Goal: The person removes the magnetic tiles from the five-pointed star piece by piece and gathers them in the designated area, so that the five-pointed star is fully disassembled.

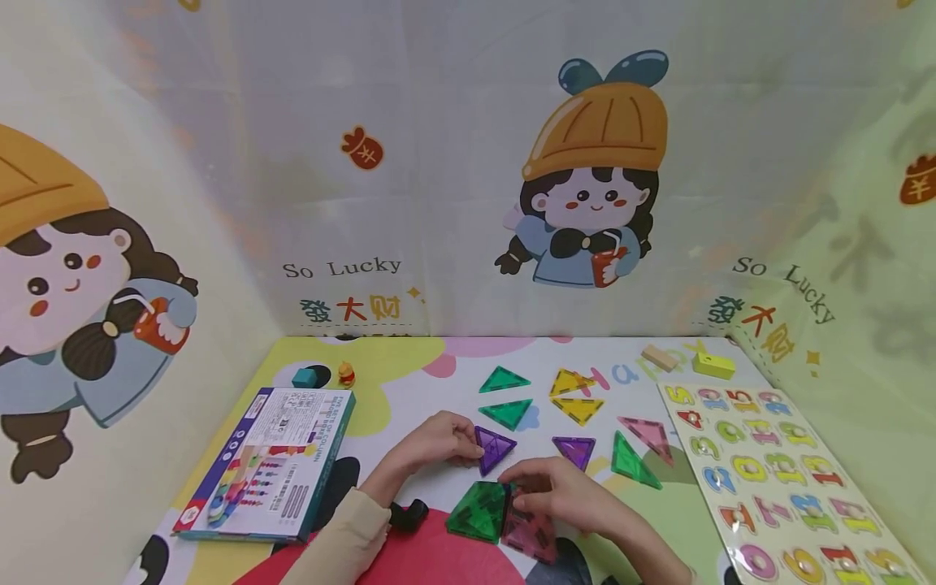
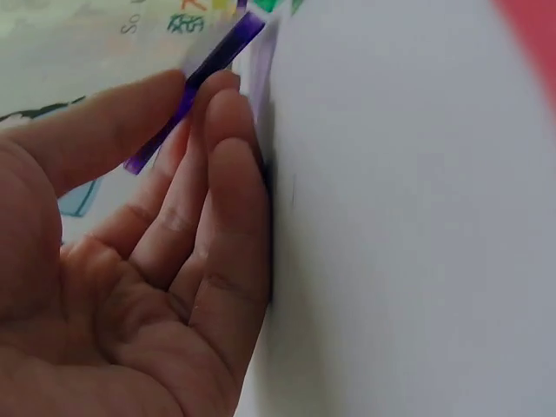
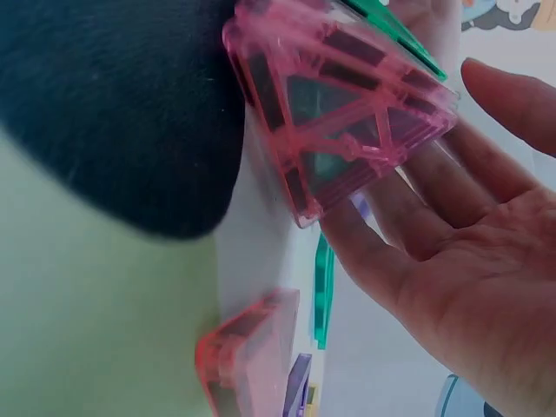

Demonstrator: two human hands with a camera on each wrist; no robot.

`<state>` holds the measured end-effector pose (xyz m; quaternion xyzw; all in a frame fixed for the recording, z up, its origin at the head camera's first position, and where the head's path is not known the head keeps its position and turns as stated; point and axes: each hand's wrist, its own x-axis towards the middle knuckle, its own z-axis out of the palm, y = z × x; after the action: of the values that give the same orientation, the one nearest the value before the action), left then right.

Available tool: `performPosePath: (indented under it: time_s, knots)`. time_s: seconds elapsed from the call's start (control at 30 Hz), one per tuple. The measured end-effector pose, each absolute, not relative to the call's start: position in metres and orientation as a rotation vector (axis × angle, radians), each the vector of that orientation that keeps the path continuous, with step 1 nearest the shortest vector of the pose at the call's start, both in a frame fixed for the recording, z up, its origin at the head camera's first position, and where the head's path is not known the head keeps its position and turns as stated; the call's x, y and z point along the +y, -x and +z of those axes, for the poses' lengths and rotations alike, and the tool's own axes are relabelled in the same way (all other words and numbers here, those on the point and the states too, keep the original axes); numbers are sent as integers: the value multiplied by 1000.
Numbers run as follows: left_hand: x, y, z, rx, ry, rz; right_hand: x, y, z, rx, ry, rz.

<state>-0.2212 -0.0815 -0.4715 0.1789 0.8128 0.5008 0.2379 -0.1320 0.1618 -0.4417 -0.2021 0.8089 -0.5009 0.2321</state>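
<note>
My left hand point(image 1: 442, 440) pinches a purple triangle tile point(image 1: 494, 449) between thumb and fingertips. In the left wrist view the tile point(image 2: 200, 91) shows edge-on, tilted above the fingers. My right hand point(image 1: 559, 490) is at a small built piece whose left side is a green translucent tile point(image 1: 475, 512) and right side a pink one point(image 1: 531, 532). Seen in the right wrist view, its extended fingers touch the pink side point(image 3: 347, 113) from behind, while the thumb point(image 3: 512, 104) stands apart from it.
Loose triangle tiles lie beyond the hands: green ones point(image 1: 506, 413), yellow ones point(image 1: 578, 409), a purple one point(image 1: 574, 451) and a pink one point(image 1: 649, 439). A box point(image 1: 266, 463) lies at left, a number board point(image 1: 782, 479) at right. Blocks point(image 1: 712, 366) and a small figure point(image 1: 346, 374) stand farther back.
</note>
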Motion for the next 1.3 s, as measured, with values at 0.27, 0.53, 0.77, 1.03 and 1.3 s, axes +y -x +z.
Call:
performPosePath:
  time_s: [0.27, 0.53, 0.77, 1.03, 1.3]
  knots:
    - [-68, 216, -474, 2461, -500, 1226, 165, 132, -441, 2186, 542, -1356]
    - [-76, 212, -468, 2488, -625, 1128, 164, 134, -443, 2209, 525, -1364]
    - [-101, 203, -460, 2195, -779, 1128, 154, 136, -445, 2243, 465, -1422]
    - [-104, 185, -452, 2175, -851, 1040, 146, 138, -445, 2293, 443, -1420]
    - [-97, 177, -452, 2332, -925, 991, 145, 137, -448, 2301, 444, -1432]
